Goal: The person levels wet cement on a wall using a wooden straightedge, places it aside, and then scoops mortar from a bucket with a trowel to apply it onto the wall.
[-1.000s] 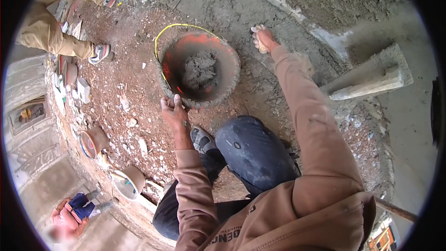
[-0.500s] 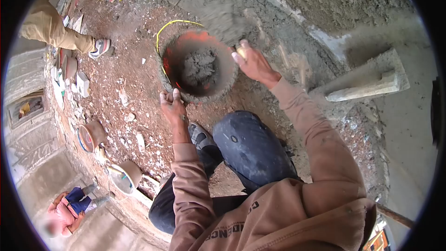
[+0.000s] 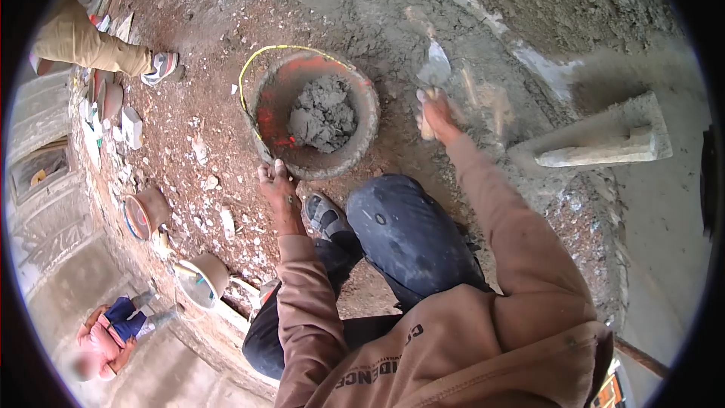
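A round bucket (image 3: pixel 368 125), red inside and crusted grey, stands on the ground in front of me with a thin yellow handle (image 3: pixel 243 83) along its far left side. Wet grey mortar (image 3: pixel 323 115) lies in its bottom. My left hand (image 3: pixel 279 185) is closed on the near rim, thumb and fingers at the edge. To the right of the bucket, my right hand (image 3: pixel 436 115) grips the handle of a trowel (image 3: pixel 435 66). The trowel's pale blade points away from me, over the wet mortar on the ground, and carries no visible heap.
On the right a mortar-smeared block or board (image 3: pixel 604 153) lies on the ground. Two more buckets, one brownish (image 3: pixel 155 210) and one pale (image 3: pixel 215 276), stand at the left. A person's legs (image 3: pixel 91 41) show at upper left; another person (image 3: pixel 113 332) is at lower left.
My right hand has moved right and slightly nearer, away from the bucket's rim; the blurred grey load near the trowel no longer shows. The bucket has tilted slightly, with my left hand still on it.
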